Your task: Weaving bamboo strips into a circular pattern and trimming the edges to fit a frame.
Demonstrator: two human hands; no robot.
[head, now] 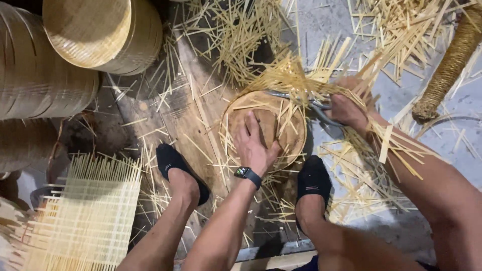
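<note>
Trimming a round woven bamboo piece on a wooden block, centre of frame.

Lower left: flat woven mat (pixel 88 216); upper left: stacked round baskets (pixel 100 32). Centre: left hand (pixel 256 145), smartwatch (pixel 247 174) at the wrist, pressed palm-down and fingers spread on the round woven piece (pixel 293 135), gripping nothing. Right of centre: right hand (pixel 346 108) closed around scissors (pixel 306 103) at the piece's upper rim, among loose strips (pixel 381 145). Upper right: rope-wrapped post (pixel 449 65).
</note>
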